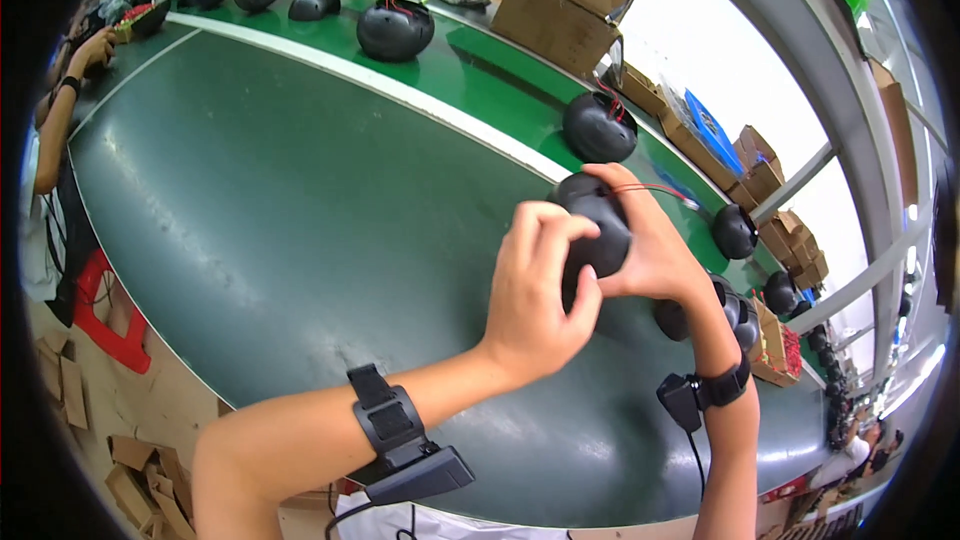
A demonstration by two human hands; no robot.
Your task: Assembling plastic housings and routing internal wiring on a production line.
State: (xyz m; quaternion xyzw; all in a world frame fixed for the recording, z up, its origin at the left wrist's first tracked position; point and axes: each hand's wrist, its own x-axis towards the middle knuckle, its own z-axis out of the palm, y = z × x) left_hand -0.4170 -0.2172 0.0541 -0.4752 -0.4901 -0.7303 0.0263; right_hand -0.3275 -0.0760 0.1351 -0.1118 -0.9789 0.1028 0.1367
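Above the green work surface (pixel 330 190), both my hands grip a rounded black plastic shell (pixel 600 225). My left hand (pixel 540 285) holds its near left side, with fingers curled over the front and the thumb pressed below. Around the right side and top wraps my right hand (pixel 645 240). A pair of thin red wires (pixel 645 187) runs out from the shell to the right, ending in a small white connector (pixel 690 204). Just beyond my hands, another black shell (pixel 600 128) with red wires rests on the far strip. What lies inside the held shell is hidden.
Further black shells (pixel 396 30) stand along the far strip, past a pale rail (pixel 400 90). Cardboard boxes (pixel 560 5) line the back. Right of my forearm sit more shells (pixel 735 315) and an open box with red parts (pixel 775 345). A co-worker's hand (pixel 95 50) is at far left.
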